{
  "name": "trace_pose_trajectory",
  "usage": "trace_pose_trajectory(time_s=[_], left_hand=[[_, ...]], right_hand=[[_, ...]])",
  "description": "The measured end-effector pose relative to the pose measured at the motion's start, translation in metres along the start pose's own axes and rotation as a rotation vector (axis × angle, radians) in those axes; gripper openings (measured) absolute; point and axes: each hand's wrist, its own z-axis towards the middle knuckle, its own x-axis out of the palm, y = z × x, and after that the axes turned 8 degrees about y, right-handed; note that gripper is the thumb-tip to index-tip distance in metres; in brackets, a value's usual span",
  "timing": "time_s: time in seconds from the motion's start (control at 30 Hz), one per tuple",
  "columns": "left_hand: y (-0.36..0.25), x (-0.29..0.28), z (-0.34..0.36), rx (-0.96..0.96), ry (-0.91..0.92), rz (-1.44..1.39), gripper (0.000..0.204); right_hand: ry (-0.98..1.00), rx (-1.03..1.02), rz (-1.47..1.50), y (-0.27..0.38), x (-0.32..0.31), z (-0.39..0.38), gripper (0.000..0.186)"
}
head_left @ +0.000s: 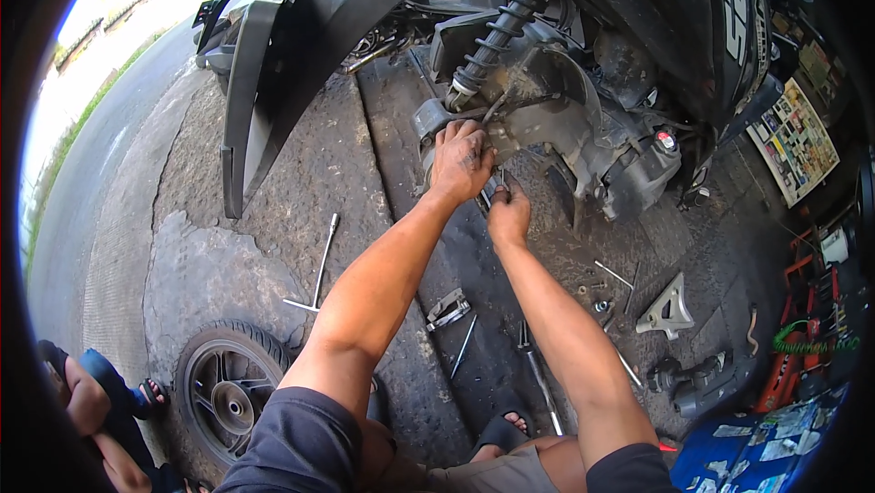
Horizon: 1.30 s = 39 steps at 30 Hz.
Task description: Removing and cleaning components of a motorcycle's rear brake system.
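Below the raised rear of a black scooter [638,1], both my arms reach forward. My left hand [460,160] is closed over the lower end of the grey metal engine casing [433,118], just beneath the coil-spring shock absorber [501,33]. Close beside it on the right, my right hand [510,210] is closed with the thumb up on a dark, narrow metal piece. Its kind is hidden by my fingers. A curved grey cover [556,115] spreads to the right of my hands.
A removed wheel [228,397] lies at lower left, near another person's legs. On the floor are a T-handle wrench [324,261], a brake caliper-like part [447,308], a long-handled tool [540,382], a triangular bracket [668,308] and a red jack-like frame [791,338].
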Motion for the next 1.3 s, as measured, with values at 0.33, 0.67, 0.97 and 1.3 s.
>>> trace_pose_trajectory(time_s=[0.33,0.67,0.97,1.3], left_hand=[[0.008,0.0,0.002,-0.129,-0.005,-0.161,0.028],[0.003,-0.005,0.002,-0.186,0.056,-0.155,0.037],[0.003,-0.005,0.006,-0.185,0.027,-0.252,0.03],[0.004,-0.008,0.005,-0.273,-0.031,-0.349,0.032]], right_hand=[[0.23,0.016,-0.312,0.026,-0.039,0.013,0.038],[0.371,-0.033,-0.584,0.04,-0.058,0.027,0.036],[0.127,0.057,-0.012,0.007,-0.006,0.004,0.04],[0.051,-0.04,-0.199,0.035,-0.023,0.016,0.041]])
